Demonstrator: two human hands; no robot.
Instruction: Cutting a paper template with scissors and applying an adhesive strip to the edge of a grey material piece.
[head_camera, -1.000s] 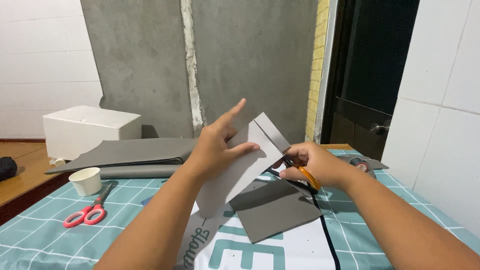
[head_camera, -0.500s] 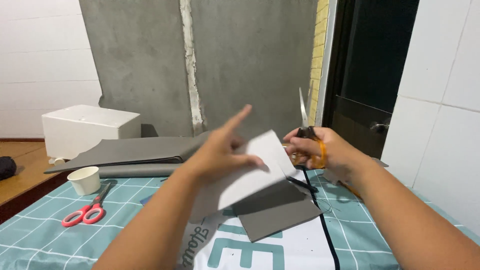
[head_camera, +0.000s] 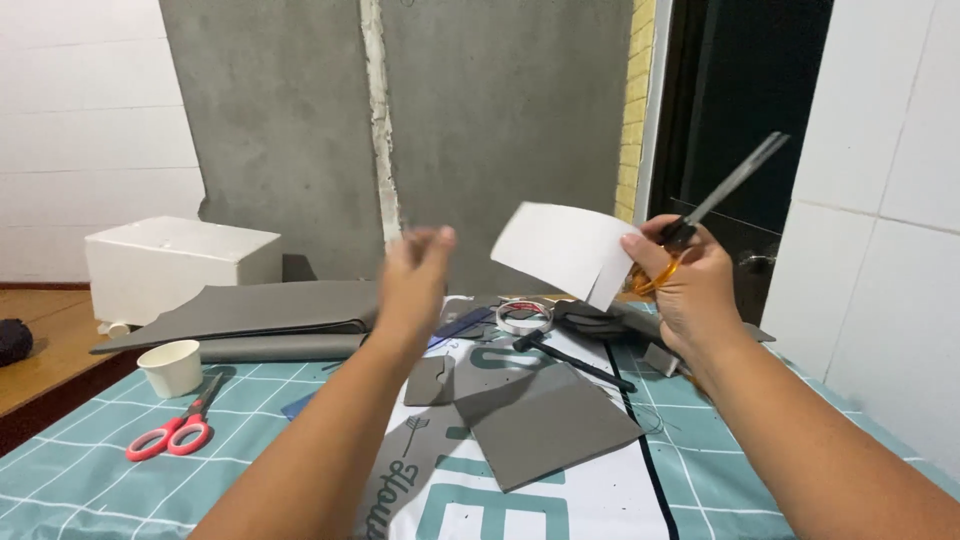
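While the right hand (head_camera: 690, 285) is raised above the tabletop (head_camera: 760, 470), its grip is closed on two things together: the orange handles of a pair of scissors (head_camera: 722, 192), whose grey blades point up and to the right, and the right edge of a white piece of card (head_camera: 568, 250), pinched with the thumb. The card is in the air, tilted, with a short cut at its lower right corner. The left hand (head_camera: 415, 275) is also lifted, to the left of the card and apart from it; it is blurred, its grip is released and it holds nothing.

Under the hands, a grey sheet (head_camera: 545, 415) lies flat on a white printed banner (head_camera: 520, 500), which covers part of the teal checked cloth of the tabletop. A small grey cut-off piece (head_camera: 432, 380) lies just beside the sheet on its left. Behind them are a roll of tape (head_camera: 524, 316) and a black tool (head_camera: 575, 360) with a long handle. Near the left side stand a paper cup (head_camera: 172, 368) and, just beside it, red-handled scissors (head_camera: 175, 425). Further back, large grey sheets (head_camera: 260, 310) are stacked, and a white box (head_camera: 180, 268) stands behind them near the wall.
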